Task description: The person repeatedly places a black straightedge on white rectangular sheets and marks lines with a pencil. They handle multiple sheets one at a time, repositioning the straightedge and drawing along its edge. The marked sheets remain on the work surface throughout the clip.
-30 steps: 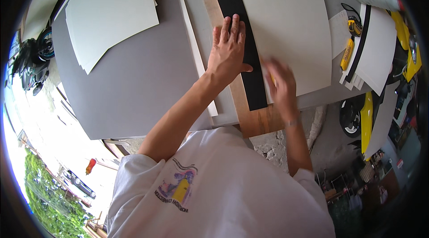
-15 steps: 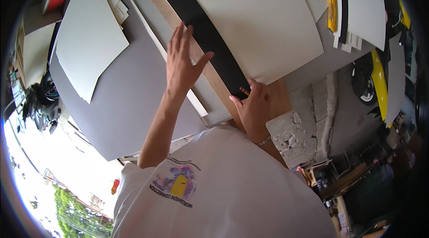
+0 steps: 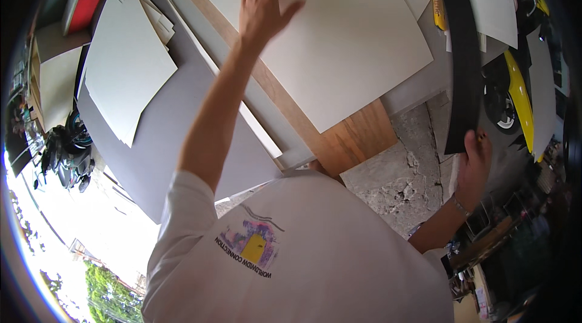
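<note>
A large white sheet (image 3: 345,50) of paper or thin card lies on a brown wooden board (image 3: 361,135). My left hand (image 3: 262,11) is over its far left part, fingers stretched out and thumb spread; slight blur leaves contact with the sheet uncertain. Out to the right, my right hand (image 3: 474,162) grips the near end of a long black strip (image 3: 464,74). The strip is off the sheet and runs away from me past the table's right side. A small orange-brown tip shows at the right fingers, too small to make out clearly.
Beyond the strip are a yellow cutter (image 3: 438,5) and more white sheets (image 3: 494,2). Several pale sheets (image 3: 127,62) lie on the grey surface (image 3: 182,123) at left. Cracked concrete floor (image 3: 400,171) shows below the board, with a yellow vehicle part (image 3: 518,96) at right.
My right hand has lifted the black strip off the white sheet's left edge and carried it far right. My left hand has moved forward and right, from beside the strip to over the sheet.
</note>
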Demonstrator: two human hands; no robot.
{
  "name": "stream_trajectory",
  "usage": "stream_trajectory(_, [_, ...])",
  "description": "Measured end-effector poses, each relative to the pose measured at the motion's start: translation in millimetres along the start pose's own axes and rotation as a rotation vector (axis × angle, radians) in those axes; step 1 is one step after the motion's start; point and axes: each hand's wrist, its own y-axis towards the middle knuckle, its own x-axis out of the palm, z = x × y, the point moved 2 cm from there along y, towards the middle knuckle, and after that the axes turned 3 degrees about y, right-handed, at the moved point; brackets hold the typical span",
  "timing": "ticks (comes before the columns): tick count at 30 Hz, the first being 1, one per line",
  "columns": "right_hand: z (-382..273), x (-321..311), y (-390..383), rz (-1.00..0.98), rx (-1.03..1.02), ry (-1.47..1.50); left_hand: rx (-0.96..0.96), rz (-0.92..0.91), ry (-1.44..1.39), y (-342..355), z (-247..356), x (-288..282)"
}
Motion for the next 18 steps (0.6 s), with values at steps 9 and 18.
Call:
stream_trajectory(9, [72.4, -21.6, -5.2, -0.072, -0.123, 0.547, -0.415, -0.561, -0.147, 161.8, -76.7, 29.3])
stream_trajectory(18, [50.9, 39.1, -47.9, -0.05, -0.092, 0.465, -0.903, -0.167, -1.079, 8.7, -98.9, -138.4])
